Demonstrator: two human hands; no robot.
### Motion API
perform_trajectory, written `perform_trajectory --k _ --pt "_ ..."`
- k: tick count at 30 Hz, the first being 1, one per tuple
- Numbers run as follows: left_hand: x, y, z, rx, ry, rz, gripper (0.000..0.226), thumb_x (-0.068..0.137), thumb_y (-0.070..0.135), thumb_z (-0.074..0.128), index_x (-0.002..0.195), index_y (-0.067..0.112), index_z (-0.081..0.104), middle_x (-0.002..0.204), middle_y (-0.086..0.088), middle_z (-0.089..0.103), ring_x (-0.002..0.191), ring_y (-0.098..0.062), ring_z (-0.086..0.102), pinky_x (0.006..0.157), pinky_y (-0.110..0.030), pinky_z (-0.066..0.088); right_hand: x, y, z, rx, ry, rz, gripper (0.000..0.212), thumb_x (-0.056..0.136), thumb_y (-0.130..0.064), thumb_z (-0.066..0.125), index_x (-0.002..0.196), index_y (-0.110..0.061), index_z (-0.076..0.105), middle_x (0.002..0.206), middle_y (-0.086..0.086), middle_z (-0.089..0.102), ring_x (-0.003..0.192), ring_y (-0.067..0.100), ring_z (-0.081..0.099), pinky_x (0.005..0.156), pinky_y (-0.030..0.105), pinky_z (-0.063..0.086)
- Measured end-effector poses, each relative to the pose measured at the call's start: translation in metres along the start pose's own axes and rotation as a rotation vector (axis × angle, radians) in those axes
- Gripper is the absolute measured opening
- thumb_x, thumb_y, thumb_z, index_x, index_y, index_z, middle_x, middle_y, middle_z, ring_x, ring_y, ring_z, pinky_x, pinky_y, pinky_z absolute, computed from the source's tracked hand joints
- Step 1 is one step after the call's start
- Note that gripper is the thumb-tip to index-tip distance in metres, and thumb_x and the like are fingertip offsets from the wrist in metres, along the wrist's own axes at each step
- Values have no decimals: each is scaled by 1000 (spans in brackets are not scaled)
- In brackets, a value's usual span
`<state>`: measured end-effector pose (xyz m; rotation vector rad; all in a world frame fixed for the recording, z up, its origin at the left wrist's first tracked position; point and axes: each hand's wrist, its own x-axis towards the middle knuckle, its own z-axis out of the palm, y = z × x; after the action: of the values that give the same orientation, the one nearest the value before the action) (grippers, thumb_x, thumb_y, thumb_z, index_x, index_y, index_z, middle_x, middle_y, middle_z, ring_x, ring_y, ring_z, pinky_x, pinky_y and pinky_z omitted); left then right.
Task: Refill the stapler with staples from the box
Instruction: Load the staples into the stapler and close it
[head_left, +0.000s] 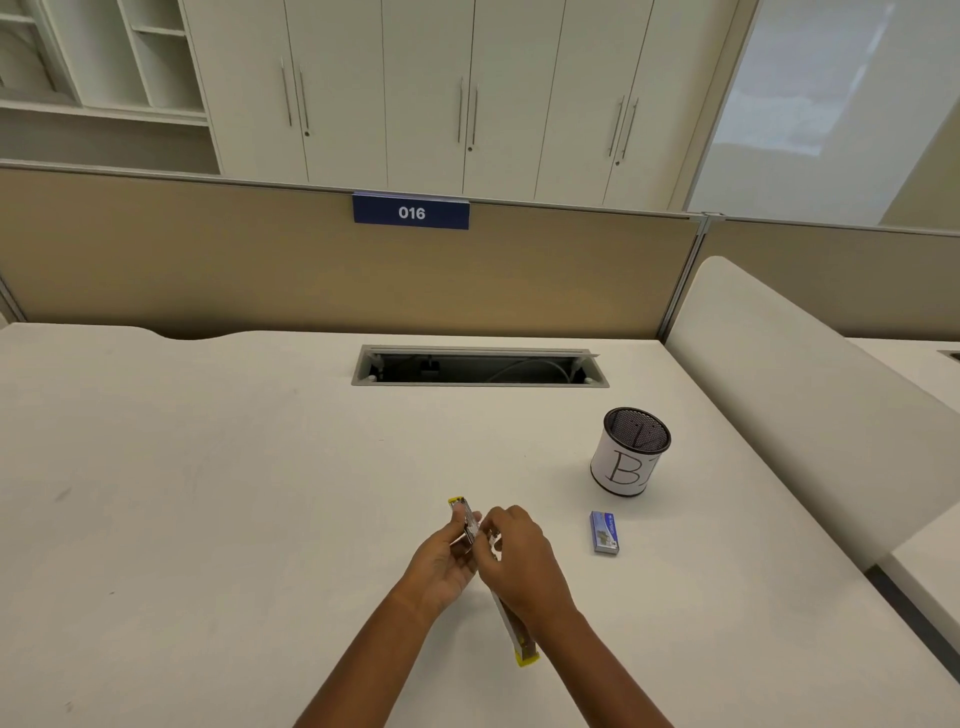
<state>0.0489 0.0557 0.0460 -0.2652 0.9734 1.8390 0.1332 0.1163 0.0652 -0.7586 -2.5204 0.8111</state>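
A yellow and silver stapler (466, 517) is swung open above the white desk (234, 493). One half points up past my left hand (447, 561), and the other half runs down under my right wrist to a yellow tip. My left hand grips the upper half. My right hand (519, 556) pinches at the stapler's hinge area; whether it holds staples I cannot tell. A small blue staple box (604, 532) lies on the desk to the right of my hands, apart from them.
A black mesh pen cup (630, 452) wrapped in white paper marked "B" stands behind the box. A cable slot (478, 366) is sunk in the desk at the back. A tan partition (260, 270) and a white side divider (805, 405) bound the desk.
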Motion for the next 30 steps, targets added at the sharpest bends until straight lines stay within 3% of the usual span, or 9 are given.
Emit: perform_trajectory --k 4,7,14,19,22,26,28,30 --pt "2 -1 -1 15 10 -11 30 92 26 52 81 1 63 64 -11 68 66 -21 63 45 -23 56 0 -2 -4 -40 -43 -39 23 91 -24 46 108 -12 57 96 4 52 87 17 54 68 22 42" --pt "2 -2 -1 21 -6 -14 29 92 26 51 81 2 63 57 -8 69 57 -18 66 46 -22 57 -1 -3 -6 64 -99 -19 34 91 -22 47 125 -25 50 108 4 54 96 18 58 73 21 44" --pt "1 -2 -2 59 -5 -20 30 92 27 53 79 2 64 53 -7 68 46 -15 67 45 -22 57 -4 -3 -6 32 -100 -9 21 89 -22 50 107 -12 53 108 7 54 93 21 59 77 32 50" --pt "0 -3 -4 118 -19 -28 31 89 30 55 78 4 66 57 -7 69 56 -19 68 47 -22 57 -2 1 -7 26 -192 12 49 89 -27 49 137 -27 35 122 4 49 102 20 57 82 27 46" --pt "-1 -4 -4 138 -41 -40 31 90 30 54 80 3 66 60 -8 72 56 -21 72 49 -25 58 -3 3 -9 184 -250 64 51 89 -26 53 137 -29 35 124 6 49 101 18 56 91 30 48" --pt "2 -3 -6 156 -22 -4 31 91 31 53 85 2 64 81 -13 65 83 -28 64 80 -34 51 -3 5 -14 500 -347 137 48 89 -25 58 133 -28 39 124 2 51 98 12 59 76 16 51" --pt "2 -3 -7 150 4 -3 30 89 31 55 82 3 63 76 -12 62 81 -24 58 76 -31 51 -4 7 -17 615 -371 188 47 90 -25 57 133 -27 39 121 -2 51 95 7 60 68 13 52" --pt "2 -2 -7 149 15 -8 30 89 31 56 80 4 63 62 -8 65 72 -20 58 63 -27 55 -4 10 -18 679 -383 216 48 90 -25 57 134 -28 37 121 -4 51 96 7 60 69 15 53"
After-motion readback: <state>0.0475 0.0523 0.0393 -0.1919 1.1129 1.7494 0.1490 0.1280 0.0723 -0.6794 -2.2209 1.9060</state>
